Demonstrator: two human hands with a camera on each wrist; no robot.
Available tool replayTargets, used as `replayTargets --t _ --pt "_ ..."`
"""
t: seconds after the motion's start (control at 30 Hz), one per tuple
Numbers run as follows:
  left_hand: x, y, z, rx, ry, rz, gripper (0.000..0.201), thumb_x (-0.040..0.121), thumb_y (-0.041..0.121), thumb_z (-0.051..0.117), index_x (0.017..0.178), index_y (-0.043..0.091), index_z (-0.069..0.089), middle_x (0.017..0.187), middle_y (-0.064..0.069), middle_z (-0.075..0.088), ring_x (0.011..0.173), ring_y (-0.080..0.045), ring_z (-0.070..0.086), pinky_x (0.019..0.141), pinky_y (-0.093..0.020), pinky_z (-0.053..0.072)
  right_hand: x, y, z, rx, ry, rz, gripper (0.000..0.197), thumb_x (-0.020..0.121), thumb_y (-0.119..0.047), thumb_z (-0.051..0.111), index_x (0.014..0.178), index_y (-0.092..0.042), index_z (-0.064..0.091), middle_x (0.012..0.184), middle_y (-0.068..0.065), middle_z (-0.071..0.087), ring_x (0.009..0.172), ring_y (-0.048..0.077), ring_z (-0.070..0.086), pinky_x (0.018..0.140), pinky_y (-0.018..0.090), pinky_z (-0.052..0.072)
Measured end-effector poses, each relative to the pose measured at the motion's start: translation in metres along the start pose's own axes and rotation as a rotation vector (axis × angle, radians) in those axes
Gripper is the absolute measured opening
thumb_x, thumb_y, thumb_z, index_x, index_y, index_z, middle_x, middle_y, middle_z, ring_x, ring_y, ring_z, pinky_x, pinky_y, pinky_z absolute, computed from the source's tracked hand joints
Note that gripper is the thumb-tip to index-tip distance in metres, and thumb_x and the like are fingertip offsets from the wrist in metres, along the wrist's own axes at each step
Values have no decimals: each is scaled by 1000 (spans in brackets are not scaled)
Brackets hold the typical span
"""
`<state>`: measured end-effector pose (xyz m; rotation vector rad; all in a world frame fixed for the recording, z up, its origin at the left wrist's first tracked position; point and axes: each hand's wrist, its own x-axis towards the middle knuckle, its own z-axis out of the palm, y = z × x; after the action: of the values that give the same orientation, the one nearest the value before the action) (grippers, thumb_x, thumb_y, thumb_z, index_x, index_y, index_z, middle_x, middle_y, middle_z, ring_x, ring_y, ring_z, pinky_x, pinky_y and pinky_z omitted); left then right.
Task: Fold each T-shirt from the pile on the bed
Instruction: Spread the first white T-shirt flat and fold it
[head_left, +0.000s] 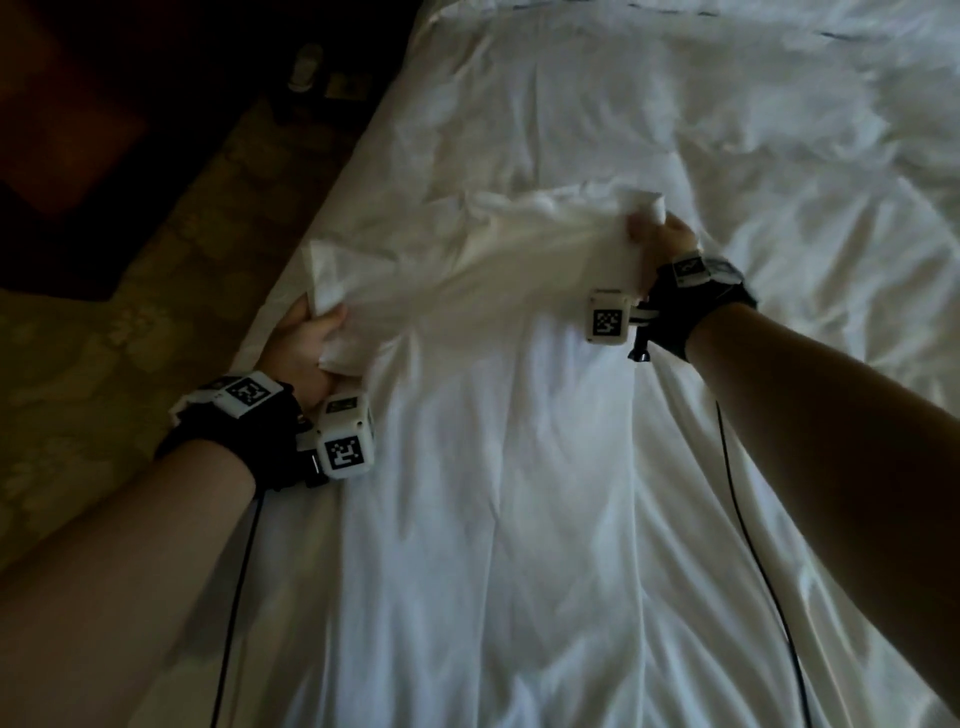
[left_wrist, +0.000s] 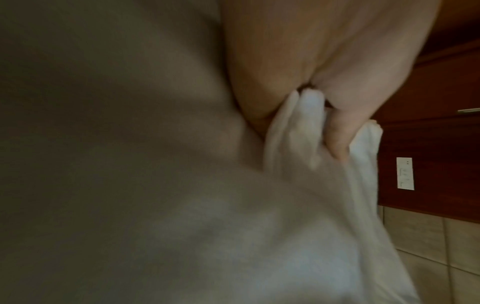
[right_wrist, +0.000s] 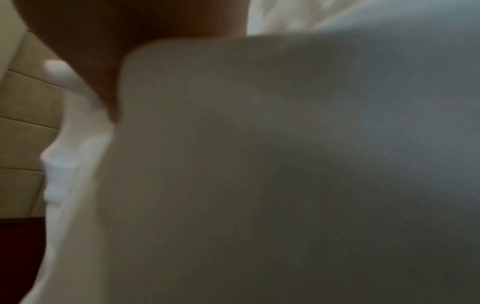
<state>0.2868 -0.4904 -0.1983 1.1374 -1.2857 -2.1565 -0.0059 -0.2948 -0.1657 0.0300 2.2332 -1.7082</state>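
You are holding one white T-shirt stretched between your two hands above the bed, and I think this is to open it out flat before you are making any fold. The cloth is running from the near left, at the left edge of the bed, to the far right, over the middle of the bed, and its lower part is hanging down onto the white sheet, so it is hard to see where the shirt is ending and the sheet is beginning.

Your left hand is curling its fingers round a bunched edge of the shirt; in the left wrist view the thumb is pressing the gathered white cloth against the palm. Your right hand is closing round the other end, with a small roll of cloth sticking out above the knuckles. The right wrist view is almost all covered by blurred cloth, so the fingers are not showing there.

I am not seeing the pile of other shirts in these views. Judging from this, the folding of this shirt is only starting
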Motion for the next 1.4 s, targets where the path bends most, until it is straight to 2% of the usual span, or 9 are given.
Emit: replayTargets --t 0.17,0.33,0.6,0.73,1.0,1.07,1.2,1.3,1.4 --pt "5 0 2 49 59 -6 34 96 12 51 129 18 57 121 -9 65 103 -27 65 82 -40 54 -4 7 9 -367 40 55 45 96 -29 45 137 -8 41 137 10 47 123 28 49 82 22 44" --pt "-6 4 7 131 102 45 35 95 10 51 128 21 59 121 -7 64 109 -30 62 89 -46 53 -22 9 16 -568 45 65 60 93 -41 45 141 -8 32 141 14 43 124 35 47 98 40 38" --pt "-28 29 84 383 -73 132 34 99 11 44 127 30 49 97 -4 59 69 -11 50 58 -19 42 -36 27 -6 -470 -60 77 49 94 -31 49 132 1 48 128 17 56 115 31 54 79 27 39" --pt "-36 -3 110 692 -258 45 59 96 25 55 147 11 31 147 -3 39 134 -19 39 104 -27 36 -42 26 -14 -407 -124 93 42 94 -30 46 122 0 57 119 19 60 109 34 57 92 37 45" --pt "-6 15 88 592 255 216 23 87 7 55 108 4 64 98 -11 66 94 -26 60 79 -31 53 -26 34 -19 -61 -146 188 24 87 -33 61 70 -17 56 65 0 52 63 21 51 77 37 47" --pt "-1 15 84 596 223 174 16 89 8 58 103 4 64 91 -8 62 81 -22 57 62 -25 50 -23 31 -16 82 -191 233 21 87 -35 63 83 -15 60 83 4 63 80 26 61 87 42 51" --pt "8 14 79 524 133 74 3 88 11 63 89 10 66 102 -15 66 98 -31 63 92 -41 51 -29 21 -13 225 -259 264 34 90 -37 60 107 -7 62 92 10 69 81 28 66 77 41 54" --pt "11 18 79 448 60 -1 22 89 7 61 110 5 66 113 -21 64 107 -35 61 98 -50 48 -31 17 -11 240 -260 273 25 95 -23 52 111 -5 60 87 9 66 76 25 64 66 35 53" --pt "10 22 82 460 42 8 23 87 3 55 107 5 66 110 -23 63 102 -34 60 99 -51 47 -37 8 -10 236 -234 191 36 94 -23 51 125 -5 57 110 16 64 99 34 62 85 45 52"
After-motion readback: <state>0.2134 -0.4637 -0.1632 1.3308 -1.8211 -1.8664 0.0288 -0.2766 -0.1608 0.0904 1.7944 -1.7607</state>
